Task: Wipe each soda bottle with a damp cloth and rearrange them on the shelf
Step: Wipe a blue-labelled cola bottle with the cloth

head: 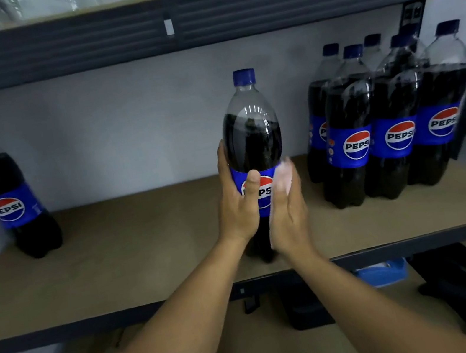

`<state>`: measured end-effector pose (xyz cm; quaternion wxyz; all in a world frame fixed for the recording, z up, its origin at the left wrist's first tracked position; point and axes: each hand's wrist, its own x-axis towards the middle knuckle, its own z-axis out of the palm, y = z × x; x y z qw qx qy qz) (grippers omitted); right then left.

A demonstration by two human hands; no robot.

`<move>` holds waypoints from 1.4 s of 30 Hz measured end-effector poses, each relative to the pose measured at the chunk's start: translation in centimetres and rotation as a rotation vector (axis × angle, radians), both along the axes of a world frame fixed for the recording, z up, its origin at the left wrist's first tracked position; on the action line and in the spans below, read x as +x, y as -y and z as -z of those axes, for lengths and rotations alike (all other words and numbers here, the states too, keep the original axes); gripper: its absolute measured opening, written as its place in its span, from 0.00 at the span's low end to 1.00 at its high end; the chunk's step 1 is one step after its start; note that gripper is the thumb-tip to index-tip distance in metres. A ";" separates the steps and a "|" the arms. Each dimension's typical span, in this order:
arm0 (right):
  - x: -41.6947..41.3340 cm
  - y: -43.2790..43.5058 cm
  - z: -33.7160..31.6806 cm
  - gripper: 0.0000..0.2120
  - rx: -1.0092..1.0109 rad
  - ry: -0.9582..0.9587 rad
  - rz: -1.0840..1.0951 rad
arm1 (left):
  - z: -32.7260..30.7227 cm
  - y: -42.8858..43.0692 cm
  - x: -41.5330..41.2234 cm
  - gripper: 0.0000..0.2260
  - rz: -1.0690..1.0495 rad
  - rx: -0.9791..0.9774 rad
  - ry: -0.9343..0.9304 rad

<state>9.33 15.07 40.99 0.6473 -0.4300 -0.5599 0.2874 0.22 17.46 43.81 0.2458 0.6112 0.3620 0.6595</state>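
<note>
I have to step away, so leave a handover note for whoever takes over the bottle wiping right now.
The left grip holds the middle bottle at its label, upright on the shelf.
The right grip presses the cloth against that bottle's right side.
A lone bottle stands at the left end, probably done.
The group of bottles at the right end likely awaits wiping and moving.

I am counting seven soda bottles for certain on the middle shelf (133, 256): one lone bottle (12, 202) at the left, one middle bottle (250, 132), and five blue caps showing in the right cluster (372, 127), where a sixth may be hiding behind. I am seeing two hands, the left hand (239, 203) and the right hand (290, 219), and one white cloth (284, 176). Three shelf levels are showing, with one blue tub (381, 273) below.
</note>
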 end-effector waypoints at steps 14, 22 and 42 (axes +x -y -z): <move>-0.5 -0.8 -1.8 0.26 0.100 0.015 0.074 | 0.1 0.0 0.0 0.43 -0.034 -0.009 -0.019; 0.3 0.4 -0.1 0.24 -0.068 -0.076 -0.026 | 0.2 -0.1 -0.1 0.43 -0.011 -0.020 -0.041; 0.5 1.7 2.4 0.27 -0.078 -0.164 -0.073 | -0.7 -0.5 0.7 0.39 0.030 -0.076 -0.169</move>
